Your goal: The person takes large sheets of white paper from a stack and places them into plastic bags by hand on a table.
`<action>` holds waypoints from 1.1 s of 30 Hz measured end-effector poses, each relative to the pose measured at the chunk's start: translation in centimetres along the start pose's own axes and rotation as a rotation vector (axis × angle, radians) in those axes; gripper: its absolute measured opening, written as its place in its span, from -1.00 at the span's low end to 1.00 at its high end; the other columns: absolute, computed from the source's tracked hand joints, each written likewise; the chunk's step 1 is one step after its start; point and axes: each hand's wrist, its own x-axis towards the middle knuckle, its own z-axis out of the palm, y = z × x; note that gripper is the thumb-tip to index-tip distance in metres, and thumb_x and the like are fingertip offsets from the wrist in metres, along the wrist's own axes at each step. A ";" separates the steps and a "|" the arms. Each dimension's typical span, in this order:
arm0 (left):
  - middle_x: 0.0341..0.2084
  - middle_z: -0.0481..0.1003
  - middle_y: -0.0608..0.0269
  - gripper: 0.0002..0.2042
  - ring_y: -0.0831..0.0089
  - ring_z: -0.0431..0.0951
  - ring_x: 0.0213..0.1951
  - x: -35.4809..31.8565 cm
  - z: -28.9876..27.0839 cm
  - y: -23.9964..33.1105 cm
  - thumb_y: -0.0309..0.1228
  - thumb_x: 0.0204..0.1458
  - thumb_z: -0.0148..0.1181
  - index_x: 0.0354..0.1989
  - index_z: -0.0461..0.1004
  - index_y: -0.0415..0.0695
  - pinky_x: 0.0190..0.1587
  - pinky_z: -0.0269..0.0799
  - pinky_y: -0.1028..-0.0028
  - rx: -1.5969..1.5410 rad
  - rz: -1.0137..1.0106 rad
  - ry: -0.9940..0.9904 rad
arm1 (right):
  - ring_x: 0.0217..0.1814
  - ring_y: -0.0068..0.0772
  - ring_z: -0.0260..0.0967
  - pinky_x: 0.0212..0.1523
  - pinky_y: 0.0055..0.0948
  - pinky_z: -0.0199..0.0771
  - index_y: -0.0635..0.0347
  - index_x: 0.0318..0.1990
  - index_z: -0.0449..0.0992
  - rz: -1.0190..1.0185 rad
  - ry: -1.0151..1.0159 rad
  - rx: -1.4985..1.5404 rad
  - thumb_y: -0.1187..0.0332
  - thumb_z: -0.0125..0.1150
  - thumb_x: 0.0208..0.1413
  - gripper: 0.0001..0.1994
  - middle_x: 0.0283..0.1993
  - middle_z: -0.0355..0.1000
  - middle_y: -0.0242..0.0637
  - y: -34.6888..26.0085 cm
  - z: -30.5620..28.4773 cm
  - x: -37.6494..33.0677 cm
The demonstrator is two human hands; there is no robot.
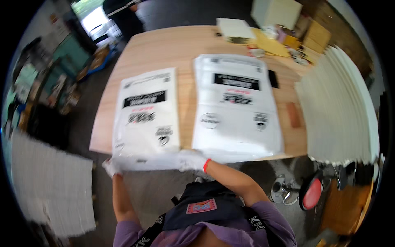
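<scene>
A flat white plastic bag with black and red print lies on the left half of the wooden table. Its near end hangs over the front edge as a pale flap. My left hand, in a white glove, closes on the flap's left corner. At its right end, my right hand, also white-gloved with a red band at the wrist, grips the same flap; motion and white-on-white blur its fingers. Just right of it lies a thicker stack of similar printed bags.
A tall stack of white sheets stands at the right, another stack on the left. A reddish-brown block and a black flat object lie beside the bags. White sheets and clutter occupy the far right corner. A person stands beyond the table.
</scene>
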 end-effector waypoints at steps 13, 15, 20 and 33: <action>0.14 0.32 0.04 -0.59 0.22 0.29 0.20 -23.3 22.0 15.2 -0.59 0.14 0.03 0.20 0.25 -0.30 0.29 0.10 0.34 0.159 0.853 -0.722 | -0.12 -0.44 0.52 -0.04 -0.44 0.48 0.20 -0.03 0.55 -1.009 1.708 -1.381 0.37 0.28 0.09 -0.72 -0.15 0.57 -0.24 -11.5 12.1 -50.7; 0.13 0.33 0.07 -0.60 0.25 0.29 0.20 -28.6 25.3 18.0 -0.54 0.15 0.05 0.19 0.26 -0.30 0.28 0.10 0.37 0.041 0.949 -0.926 | -0.13 -0.29 0.54 -0.08 -0.40 0.48 0.17 -0.11 0.58 -1.450 1.840 -1.618 0.39 0.30 0.05 -0.76 -0.12 0.56 -0.21 -11.6 11.4 -57.8; 0.08 0.37 0.13 -0.61 0.32 0.31 0.19 -43.1 30.4 26.2 -0.31 0.17 0.08 0.12 0.33 -0.24 0.27 0.13 0.35 -0.196 0.947 -1.427 | 0.14 -0.13 0.37 0.14 -0.19 0.32 0.08 -0.02 0.51 -0.799 2.541 -2.199 0.13 0.20 0.06 -0.63 0.04 0.48 -0.22 -13.3 15.1 -67.8; 0.09 0.41 0.00 -0.50 0.18 0.47 0.05 -71.9 36.9 37.0 -0.02 0.25 -0.03 0.17 0.30 -0.17 0.11 0.39 0.29 -0.154 0.085 -2.442 | -0.24 -0.24 0.50 -0.26 -0.25 0.47 -0.05 -0.21 0.51 -0.423 2.348 -2.496 0.10 0.04 0.21 -0.79 -0.34 0.53 -0.33 -18.3 13.3 -74.2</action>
